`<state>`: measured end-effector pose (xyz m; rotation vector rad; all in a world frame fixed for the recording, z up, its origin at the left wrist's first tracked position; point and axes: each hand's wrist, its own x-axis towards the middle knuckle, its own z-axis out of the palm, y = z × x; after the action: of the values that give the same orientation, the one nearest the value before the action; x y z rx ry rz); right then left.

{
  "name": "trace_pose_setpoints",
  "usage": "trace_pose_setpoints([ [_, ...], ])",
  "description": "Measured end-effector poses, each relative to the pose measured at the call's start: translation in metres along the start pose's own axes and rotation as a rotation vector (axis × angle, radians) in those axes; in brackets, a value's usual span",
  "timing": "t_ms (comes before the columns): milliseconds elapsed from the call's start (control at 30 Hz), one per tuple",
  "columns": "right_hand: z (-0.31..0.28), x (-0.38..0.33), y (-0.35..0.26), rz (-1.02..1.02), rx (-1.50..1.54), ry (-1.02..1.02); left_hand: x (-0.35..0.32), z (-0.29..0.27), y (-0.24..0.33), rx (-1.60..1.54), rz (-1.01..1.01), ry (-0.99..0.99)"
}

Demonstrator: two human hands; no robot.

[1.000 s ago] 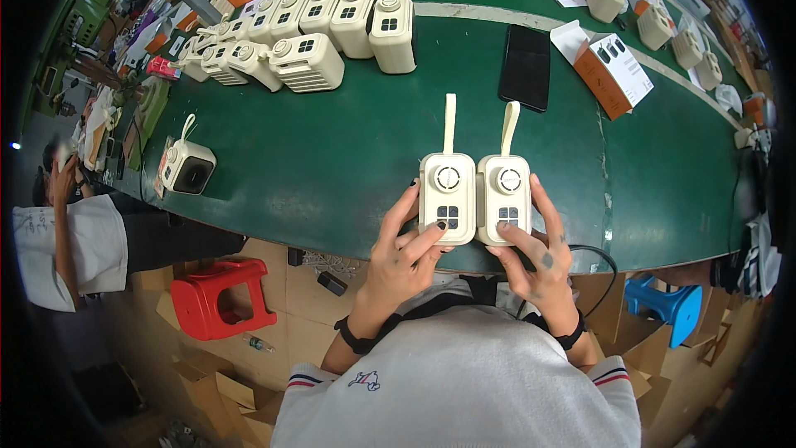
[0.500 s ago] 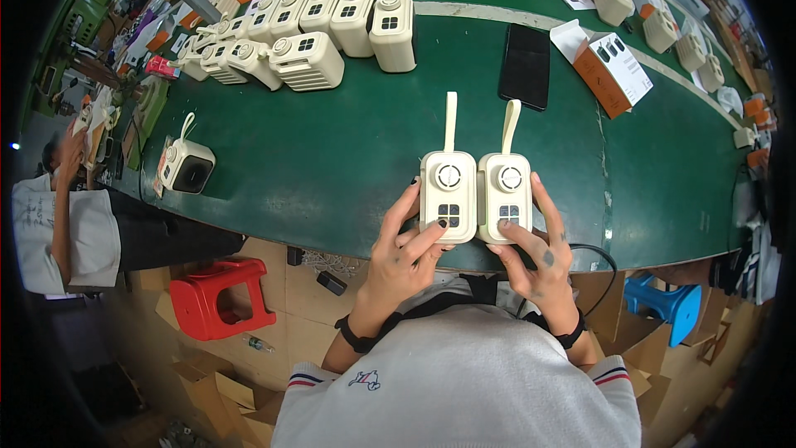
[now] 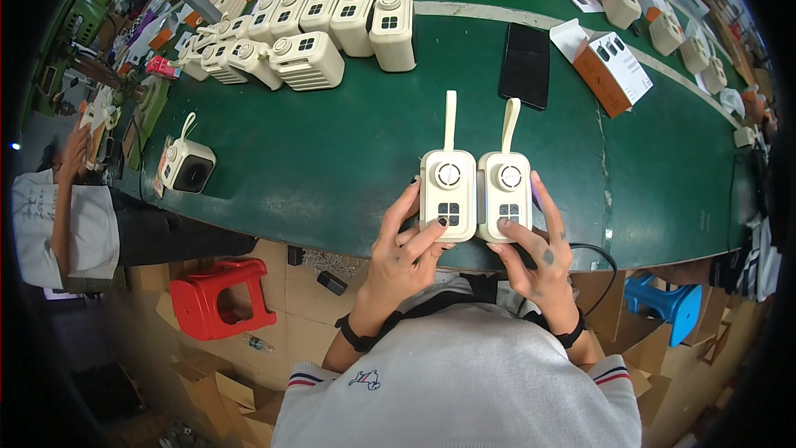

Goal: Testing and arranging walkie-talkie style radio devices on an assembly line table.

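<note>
Two cream, boxy handheld devices stand side by side near the table's front edge, each with an upright strap, a round knob and dark square buttons. My left hand (image 3: 405, 257) is closed about the lower left side of the left device (image 3: 448, 197), with a fingertip on its buttons. Around the lower right side of the right device (image 3: 507, 174), my right hand (image 3: 537, 259) is closed likewise, one fingertip on the buttons. A purple tint shows along the right device's right edge. The undersides of both are hidden.
Rows of similar cream devices (image 3: 322, 12) stand at the back left; another device (image 3: 189, 167) sits alone at left. A black phone (image 3: 524, 66) and an orange-white box (image 3: 612, 73) lie at back right on the green table (image 3: 332, 158). A red stool (image 3: 186, 307) and a person (image 3: 70, 228) are at left.
My hands and the two devices have barely moved. A purple tint now shows at the right device's edge. Goods beyond the pale strip have shifted rightward. The person at left has moved slightly.
</note>
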<state>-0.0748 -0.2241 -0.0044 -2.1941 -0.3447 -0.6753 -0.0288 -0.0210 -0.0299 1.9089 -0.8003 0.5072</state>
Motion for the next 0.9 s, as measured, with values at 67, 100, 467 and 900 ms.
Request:
trace_pose_setpoints([
  [67,0.001,0.000,0.002,-0.027,-0.009,0.012,0.000,0.000,0.000,0.004,0.003,0.002],
  [100,0.001,0.000,0.002,-0.053,-0.017,0.023,-0.001,0.000,0.000,-0.001,-0.002,0.001],
  [467,-0.004,0.002,-0.002,0.004,-0.091,-0.056,0.008,-0.008,0.006,0.030,-0.033,-0.027],
  [900,-0.002,0.000,0.001,0.026,-0.044,0.004,0.022,-0.014,0.028,0.072,-0.138,-0.166],
])
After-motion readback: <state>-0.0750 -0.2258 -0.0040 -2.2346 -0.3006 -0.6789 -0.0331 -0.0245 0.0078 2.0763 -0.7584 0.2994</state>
